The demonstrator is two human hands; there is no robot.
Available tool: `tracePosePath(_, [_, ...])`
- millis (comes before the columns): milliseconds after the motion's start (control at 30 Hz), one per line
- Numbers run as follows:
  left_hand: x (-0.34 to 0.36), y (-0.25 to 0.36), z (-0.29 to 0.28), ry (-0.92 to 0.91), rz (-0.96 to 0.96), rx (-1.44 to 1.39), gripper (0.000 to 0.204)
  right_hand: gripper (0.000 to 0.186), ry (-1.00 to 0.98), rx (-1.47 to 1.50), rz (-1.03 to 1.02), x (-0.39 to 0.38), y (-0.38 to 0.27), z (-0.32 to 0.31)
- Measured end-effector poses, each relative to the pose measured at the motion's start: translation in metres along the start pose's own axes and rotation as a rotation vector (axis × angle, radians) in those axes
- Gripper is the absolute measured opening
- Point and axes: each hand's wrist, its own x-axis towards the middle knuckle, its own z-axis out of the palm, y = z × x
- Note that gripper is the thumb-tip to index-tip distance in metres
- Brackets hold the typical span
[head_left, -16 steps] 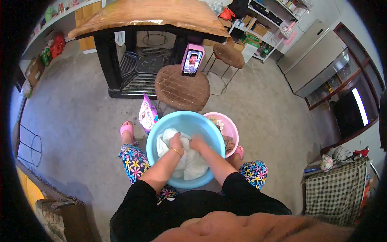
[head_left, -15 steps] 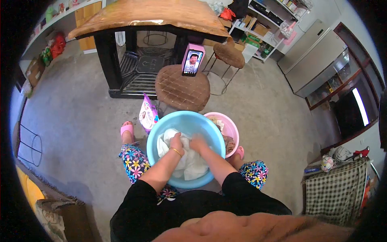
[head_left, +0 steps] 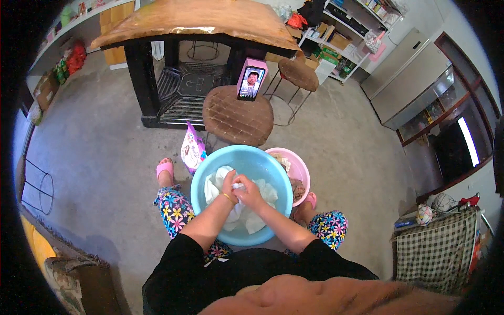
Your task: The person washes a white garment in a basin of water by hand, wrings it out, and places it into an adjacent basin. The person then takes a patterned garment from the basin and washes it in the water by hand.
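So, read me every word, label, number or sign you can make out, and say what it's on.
Nothing reads clearly enough to quote.
Purple and white bag: printing too small to read.
Phone: screen marks too small.
Black metal base: raised marks, unclear.
Shelf boxes: too small and blurred.
White cloth and blue basin: no lettering visible.

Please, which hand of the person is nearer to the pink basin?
The right hand. It is over the blue basin, left of the pink basin. The left hand, also over the blue basin, is further left, so farther away.
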Motion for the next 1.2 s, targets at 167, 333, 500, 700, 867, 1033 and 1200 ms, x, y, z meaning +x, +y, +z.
tracePosePath(167, [0.012, -0.007, -0.015, 0.029, 0.018, 0.057, 0.034, 0.018, 0.02, -0.142, -0.027, -0.008, -0.016, 0.011])
tracePosePath(333, [0.029, -0.015, -0.034, 0.05, 0.189, 0.318, 0.035, 0.015, 0.131, -0.451, 0.085, 0.009, -0.001, 0.014])
tracePosePath(500, [-0.004, -0.012, 0.006, 0.194, 0.424, 1.324, 0.04, 0.016, 0.251, -0.386, 0.27, 0.036, 0.062, -0.016])
tracePosePath(700, [0.05, -0.03, -0.07, 0.028, 0.479, 1.736, 0.05, 0.022, 0.127, -0.477, 0.475, 0.037, 0.089, -0.028])
tracePosePath(867, [0.006, -0.041, 0.009, 0.11, 0.163, 1.049, 0.041, 0.045, -0.052, -0.48, 0.069, 0.052, 0.057, -0.024])
tracePosePath(1033, [0.037, -0.06, -0.028, -0.29, 0.445, 1.703, 0.047, 0.051, -0.469, -0.712, -0.12, 0.056, 0.044, 0.016])
tracePosePath(1200, [0.052, -0.067, -0.049, -0.493, 0.341, 1.437, 0.049, 0.041, -0.573, -0.845, 0.196, 0.061, 0.063, 0.017])
